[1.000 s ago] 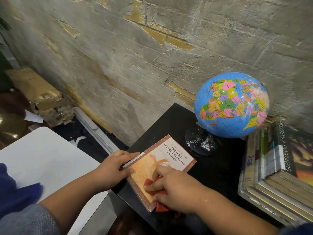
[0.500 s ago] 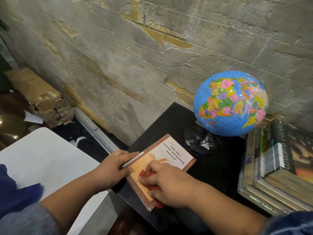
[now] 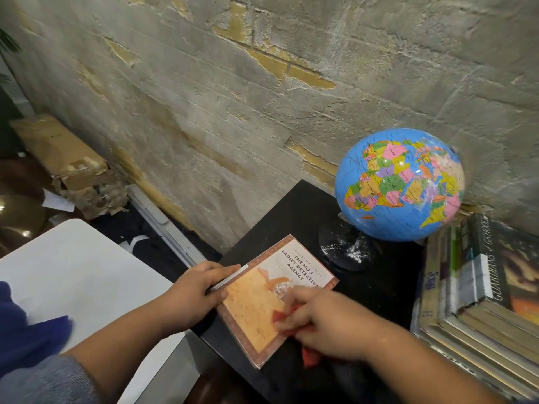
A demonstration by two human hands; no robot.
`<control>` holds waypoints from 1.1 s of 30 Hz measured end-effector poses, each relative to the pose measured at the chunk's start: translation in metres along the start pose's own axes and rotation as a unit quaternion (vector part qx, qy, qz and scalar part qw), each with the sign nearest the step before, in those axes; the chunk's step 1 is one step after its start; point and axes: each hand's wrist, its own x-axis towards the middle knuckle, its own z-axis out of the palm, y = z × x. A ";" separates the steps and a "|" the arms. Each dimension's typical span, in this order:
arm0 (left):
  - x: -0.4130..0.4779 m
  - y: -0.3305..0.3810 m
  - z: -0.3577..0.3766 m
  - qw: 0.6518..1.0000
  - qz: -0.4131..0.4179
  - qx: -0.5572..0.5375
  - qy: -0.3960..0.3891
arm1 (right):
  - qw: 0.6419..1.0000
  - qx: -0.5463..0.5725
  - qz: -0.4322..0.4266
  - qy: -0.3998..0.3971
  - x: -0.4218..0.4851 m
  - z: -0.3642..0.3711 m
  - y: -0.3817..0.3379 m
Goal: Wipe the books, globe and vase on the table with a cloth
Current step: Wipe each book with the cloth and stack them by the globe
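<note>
An orange paperback book (image 3: pixel 256 304) lies flat near the front left corner of the black table (image 3: pixel 294 208). My left hand (image 3: pixel 198 290) holds the book's left edge, fingers along the page edge. My right hand (image 3: pixel 323 325) grips a red cloth (image 3: pixel 309 357) and presses it onto the cover's right side; most of the cloth is hidden under the hand. A blue globe (image 3: pixel 399 185) on a black base (image 3: pixel 344 246) stands behind the book. A stack of books (image 3: pixel 478 290) lies at the right. No vase is in view.
A rough concrete wall (image 3: pixel 233 112) runs right behind the table. A white surface (image 3: pixel 75 275) with blue fabric (image 3: pixel 26 336) sits to the left, level with the table's front. Torn cardboard (image 3: pixel 67 164) and clutter lie on the floor at far left.
My right hand with the cloth slid left over the cover, then back to the right. The left hand has kept its hold on the book's edge.
</note>
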 end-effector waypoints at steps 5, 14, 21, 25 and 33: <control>0.000 0.001 0.000 1.000 -0.004 0.000 0.004 | 0.971 0.026 0.186 0.146 -0.003 -0.016 0.037; -0.001 0.002 0.001 1.000 -0.012 0.002 0.002 | 0.961 0.051 0.230 0.145 0.017 -0.009 0.018; 0.000 0.003 0.001 1.000 -0.023 0.001 0.002 | 0.963 0.096 0.217 0.127 0.024 -0.008 0.009; 0.000 0.002 0.002 1.000 -0.016 0.005 0.004 | 0.974 0.051 0.199 0.098 0.028 0.000 0.000; 0.000 0.000 0.002 1.000 -0.001 0.001 0.010 | 0.976 0.051 0.192 0.093 0.037 -0.004 -0.002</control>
